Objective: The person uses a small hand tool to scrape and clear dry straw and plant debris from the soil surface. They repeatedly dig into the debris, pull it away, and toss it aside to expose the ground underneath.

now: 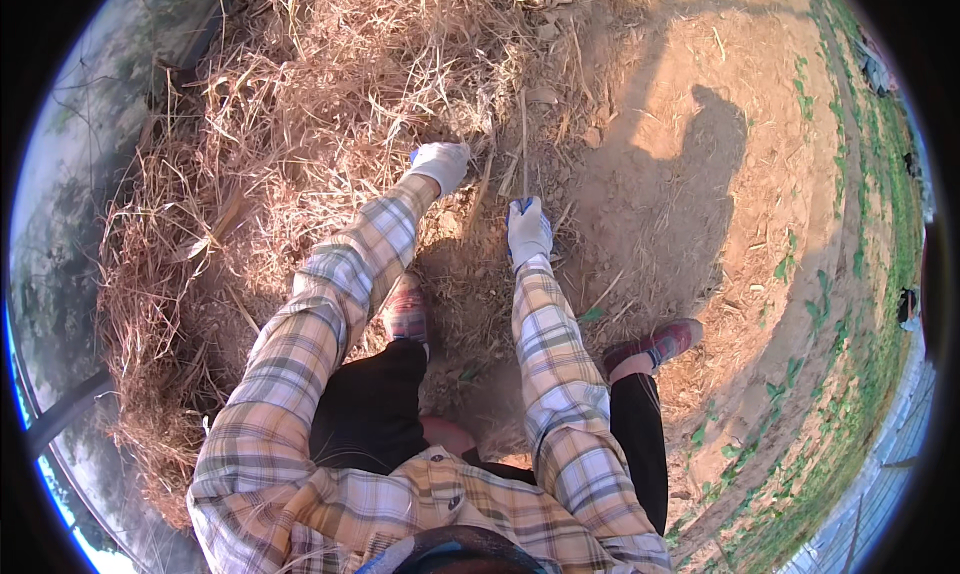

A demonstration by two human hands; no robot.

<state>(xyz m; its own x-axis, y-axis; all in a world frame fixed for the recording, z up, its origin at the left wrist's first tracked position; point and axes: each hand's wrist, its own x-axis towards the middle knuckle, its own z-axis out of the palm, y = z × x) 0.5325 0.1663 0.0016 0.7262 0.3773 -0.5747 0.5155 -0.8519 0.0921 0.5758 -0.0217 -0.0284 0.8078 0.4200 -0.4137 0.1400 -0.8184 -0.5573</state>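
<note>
The left hand [441, 165] hides its palm; the lower edge crops the shirt [500, 504].

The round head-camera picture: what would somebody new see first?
Probably the tangled heap of tan, dry straw at the upper left. Near the middle, the white-gloved left hand is by the straw, and the white-gloved right hand appears to hold a thin, straight stick. A dark shadow falls on brown soil, right.

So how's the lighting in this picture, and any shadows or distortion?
Head view: strong, warm sunlight on the soil, with a dark shadow right of the right hand; also in the head view, fisheye distortion curves the plant rows toward the rim, and the corners are black.
</note>
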